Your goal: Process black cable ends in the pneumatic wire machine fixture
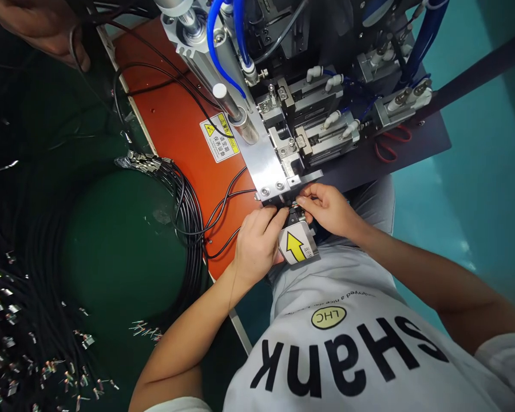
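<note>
Both hands meet at the front end of a metal pneumatic machine [266, 169]. My left hand [257, 237] has its fingers bent and closed, fingertips at a small dark fixture [295, 216]. What those fingers hold is hidden. From the other side, my right hand [328, 209] pinches at the same spot, thumb and index finger together on something too small to name. Just below the fingertips is a plate with a yellow arrow [295, 246]. Black cables [225, 197] run across the orange base toward the machine and my left hand.
A coiled bundle of black cables [193, 229] with metal connectors lies left on the green surface [124, 229]. More cable ends [8, 320] are piled at far left. Another person's hand [47, 34] is at upper left. Red-handled scissors [388, 146] lie right of the machine.
</note>
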A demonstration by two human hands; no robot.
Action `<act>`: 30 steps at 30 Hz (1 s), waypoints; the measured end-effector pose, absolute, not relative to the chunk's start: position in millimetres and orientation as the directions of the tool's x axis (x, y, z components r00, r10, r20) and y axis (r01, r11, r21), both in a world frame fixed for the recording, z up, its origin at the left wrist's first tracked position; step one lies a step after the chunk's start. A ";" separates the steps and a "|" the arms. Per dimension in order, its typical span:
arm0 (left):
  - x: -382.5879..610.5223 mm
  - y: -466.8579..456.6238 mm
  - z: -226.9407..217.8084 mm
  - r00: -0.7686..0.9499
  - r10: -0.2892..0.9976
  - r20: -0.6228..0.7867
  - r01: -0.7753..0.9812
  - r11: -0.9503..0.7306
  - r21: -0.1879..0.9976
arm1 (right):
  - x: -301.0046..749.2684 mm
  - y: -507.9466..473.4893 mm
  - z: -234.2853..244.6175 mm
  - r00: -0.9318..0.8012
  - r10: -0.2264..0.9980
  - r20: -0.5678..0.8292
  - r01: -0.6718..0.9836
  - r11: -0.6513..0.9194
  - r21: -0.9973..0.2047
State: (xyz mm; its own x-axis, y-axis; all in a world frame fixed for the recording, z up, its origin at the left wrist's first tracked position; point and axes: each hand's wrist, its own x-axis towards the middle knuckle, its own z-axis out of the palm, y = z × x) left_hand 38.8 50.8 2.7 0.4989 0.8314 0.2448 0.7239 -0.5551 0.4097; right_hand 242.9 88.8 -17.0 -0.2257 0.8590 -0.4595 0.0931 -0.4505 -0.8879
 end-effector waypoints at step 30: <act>-43.1 43.2 10.4 0.681 0.731 0.045 0.669 -0.645 0.370 | 289.7 53.6 -27.7 -0.130 0.767 -0.628 -0.066 -0.639 -0.767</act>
State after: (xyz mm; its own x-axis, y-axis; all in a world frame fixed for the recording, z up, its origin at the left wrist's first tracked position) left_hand -43.1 43.2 10.4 0.6806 0.7313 0.0448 0.6686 -0.6449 0.3702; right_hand 289.7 53.6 -27.7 -0.1295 0.7674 -0.6280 -0.0656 -0.6386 -0.7667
